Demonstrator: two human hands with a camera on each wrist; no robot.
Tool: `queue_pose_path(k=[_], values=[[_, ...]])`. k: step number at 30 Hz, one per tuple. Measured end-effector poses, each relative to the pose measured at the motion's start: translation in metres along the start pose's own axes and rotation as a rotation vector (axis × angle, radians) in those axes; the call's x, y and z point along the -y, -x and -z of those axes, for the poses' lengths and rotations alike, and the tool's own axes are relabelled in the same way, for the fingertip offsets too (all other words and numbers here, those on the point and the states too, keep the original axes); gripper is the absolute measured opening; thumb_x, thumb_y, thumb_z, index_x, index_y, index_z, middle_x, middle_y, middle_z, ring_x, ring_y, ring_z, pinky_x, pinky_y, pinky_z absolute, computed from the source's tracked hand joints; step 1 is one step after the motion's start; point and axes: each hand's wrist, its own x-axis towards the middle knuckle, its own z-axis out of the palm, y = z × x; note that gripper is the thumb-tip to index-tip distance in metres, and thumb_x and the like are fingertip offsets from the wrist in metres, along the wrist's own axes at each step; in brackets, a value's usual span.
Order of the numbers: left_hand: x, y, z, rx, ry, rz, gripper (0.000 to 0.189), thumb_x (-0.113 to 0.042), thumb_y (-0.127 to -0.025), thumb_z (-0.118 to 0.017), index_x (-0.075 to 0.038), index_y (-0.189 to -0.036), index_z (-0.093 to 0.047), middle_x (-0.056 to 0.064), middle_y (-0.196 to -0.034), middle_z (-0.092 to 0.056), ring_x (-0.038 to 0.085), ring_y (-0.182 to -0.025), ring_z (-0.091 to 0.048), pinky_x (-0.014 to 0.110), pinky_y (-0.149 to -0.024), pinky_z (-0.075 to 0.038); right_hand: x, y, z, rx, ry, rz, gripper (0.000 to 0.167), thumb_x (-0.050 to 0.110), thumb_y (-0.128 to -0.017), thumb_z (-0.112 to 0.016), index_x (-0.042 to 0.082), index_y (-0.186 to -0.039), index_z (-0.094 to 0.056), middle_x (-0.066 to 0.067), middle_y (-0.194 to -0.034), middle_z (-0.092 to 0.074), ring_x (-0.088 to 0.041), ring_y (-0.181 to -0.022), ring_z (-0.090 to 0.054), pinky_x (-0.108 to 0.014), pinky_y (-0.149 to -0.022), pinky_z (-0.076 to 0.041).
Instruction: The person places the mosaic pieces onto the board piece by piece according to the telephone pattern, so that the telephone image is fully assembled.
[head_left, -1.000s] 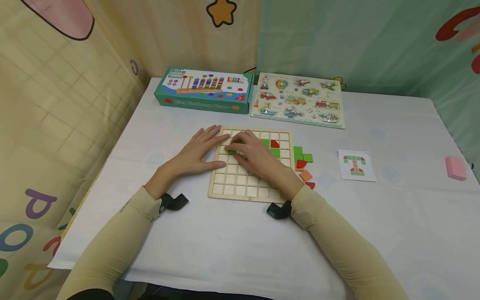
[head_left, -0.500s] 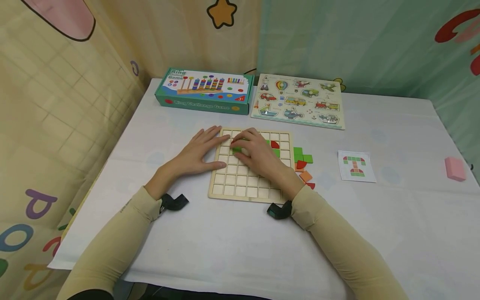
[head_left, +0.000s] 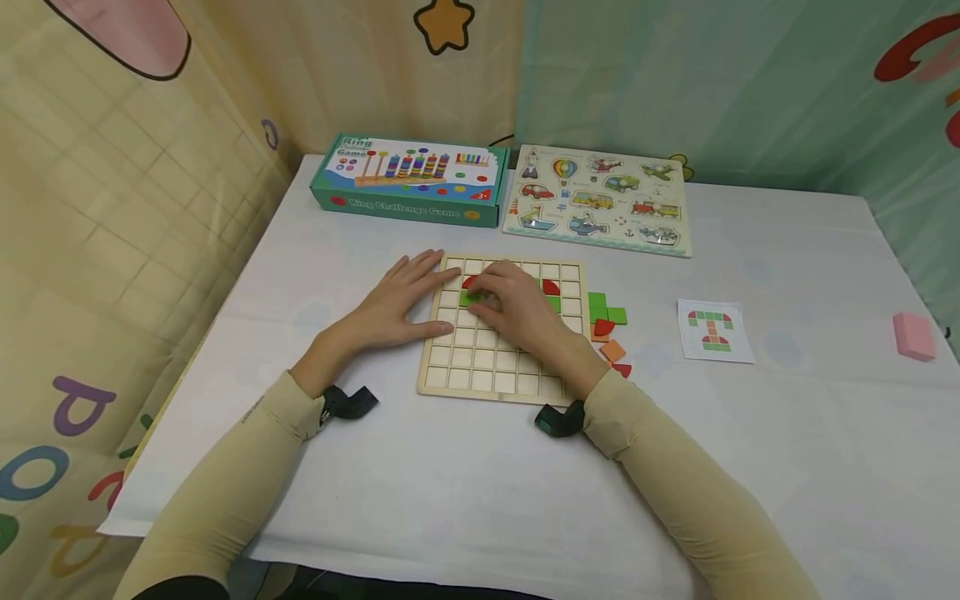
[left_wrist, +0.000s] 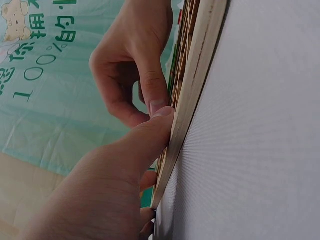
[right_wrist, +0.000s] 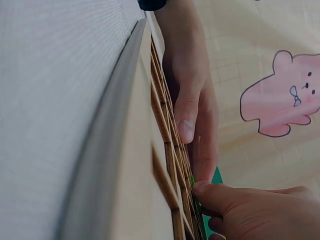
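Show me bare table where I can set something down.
Bare tablecloth shows between the pattern card and the pink block, and in front of the grid board, between the two sleeves. Crowded: the board, under left hand and right hand; its right edge, with loose tiles; the far side, with game box and puzzle board.

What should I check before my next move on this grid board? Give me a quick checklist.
1. Grid board steadied: ok; the left hand lies spread on its left edge.
2. Pattern card in sight: ok; it lies uncovered on the table, right of the board.
3. Green tile at the right hand's fingertips fully seated: cannot tell; the fingers partly hide it.
4. All placed pieces visible: not ok; the right hand covers the area between the red pieces on the board.
5. Loose pieces spread out: not ok; they are bunched by the board's right edge.
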Motion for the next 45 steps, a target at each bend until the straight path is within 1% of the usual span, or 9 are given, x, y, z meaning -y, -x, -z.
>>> queue_pose_path(k=[7,10,13,15,18,27,37,41,45], values=[[0.0,-0.001,0.0,-0.003,-0.003,-0.005,0.085,-0.055,-0.093,-0.072,-0.024,-0.165,-0.038,0.011,-0.177,-0.018,0.028,-0.166,-0.008,0.051,-0.134,-0.001,-0.002,-0.001,0.001,-0.026,0.015,0.011,0.013,0.016,-0.093,-0.083,0.008,-0.102,-0.078,-0.007,-0.111,-0.075,-0.025,-0.111,-0.06,-0.039,-0.1,-0.054],[0.0,-0.002,0.0,-0.004,-0.007,-0.01,0.085,-0.055,-0.094,-0.072,-0.024,-0.165,-0.037,0.011,-0.177,-0.018,0.028,-0.166,-0.008,0.051,-0.134,-0.001,-0.002,-0.002,0.002,-0.025,0.036,0.038,0.021,0.016,-0.094,-0.082,0.009,-0.113,-0.078,-0.009,-0.128,-0.072,-0.027,-0.126,-0.056,-0.042,-0.11,-0.049],[0.001,-0.002,0.0,-0.003,-0.011,-0.013,0.085,-0.054,-0.094,-0.072,-0.024,-0.165,-0.037,0.011,-0.177,-0.018,0.028,-0.166,-0.008,0.051,-0.134,-0.001,-0.003,-0.002,0.002,0.029,0.076,0.054,0.032,0.02,-0.098,-0.077,0.01,-0.129,-0.074,-0.01,-0.146,-0.063,-0.029,-0.146,-0.045,-0.045,-0.123,-0.039],[0.001,-0.002,0.0,0.0,-0.014,-0.011,0.085,-0.054,-0.094,-0.072,-0.024,-0.165,-0.037,0.011,-0.177,-0.018,0.028,-0.166,-0.008,0.05,-0.134,0.0,-0.004,-0.002,0.002,0.074,0.09,0.05,0.036,0.022,-0.101,-0.073,0.011,-0.135,-0.07,-0.01,-0.149,-0.062,-0.029,-0.151,-0.041,-0.046,-0.127,-0.035],[0.0,-0.002,0.0,0.006,-0.014,-0.007,0.085,-0.055,-0.094,-0.072,-0.024,-0.165,-0.037,0.01,-0.177,-0.017,0.028,-0.166,-0.007,0.049,-0.134,0.0,-0.004,-0.001,0.001,0.107,0.088,0.037,0.037,0.024,-0.104,-0.069,0.01,-0.137,-0.068,-0.009,-0.145,-0.064,-0.028,-0.15,-0.042,-0.044,-0.127,-0.035],[-0.002,-0.002,0.001,0.003,-0.009,-0.011,0.085,-0.054,-0.093,-0.073,-0.024,-0.165,-0.038,0.012,-0.177,-0.018,0.029,-0.166,-0.008,0.05,-0.134,0.0,-0.004,-0.001,0.002,0.077,0.073,0.05,0.032,0.022,-0.102,-0.071,0.011,-0.132,-0.071,-0.007,-0.137,-0.067,-0.026,-0.138,-0.05,-0.044,-0.121,-0.041],[0.0,-0.001,0.0,0.004,-0.004,-0.008,0.085,-0.053,-0.094,-0.073,-0.023,-0.165,-0.038,0.011,-0.177,-0.018,0.029,-0.166,-0.008,0.051,-0.134,0.0,0.0,-0.001,0.005,0.125,0.094,0.083,0.028,0.019,-0.103,-0.07,0.012,-0.13,-0.076,-0.01,-0.14,-0.065,-0.027,-0.143,-0.046,-0.044,-0.122,-0.04],[0.0,0.001,0.0,0.002,0.0,-0.006,0.084,-0.053,-0.094,-0.073,-0.023,-0.165,-0.038,0.011,-0.177,-0.018,0.029,-0.166,-0.008,0.051,-0.134,0.0,0.006,-0.003,0.015,0.19,0.064,0.024,0.034,0.018,-0.103,-0.069,0.01,-0.136,-0.072,-0.011,-0.145,-0.063,-0.029,-0.146,-0.044,-0.046,-0.124,-0.038],[0.001,0.001,0.0,0.0,0.006,-0.005,0.085,-0.054,-0.094,-0.073,-0.025,-0.165,-0.037,0.011,-0.177,-0.017,0.03,-0.166,-0.007,0.051,-0.134,0.0,0.003,-0.004,0.04,0.26,-0.011,-0.077,0.035,0.018,-0.103,-0.068,0.01,-0.137,-0.071,-0.01,-0.144,-0.065,-0.029,-0.143,-0.05,-0.048,-0.122,-0.04]])
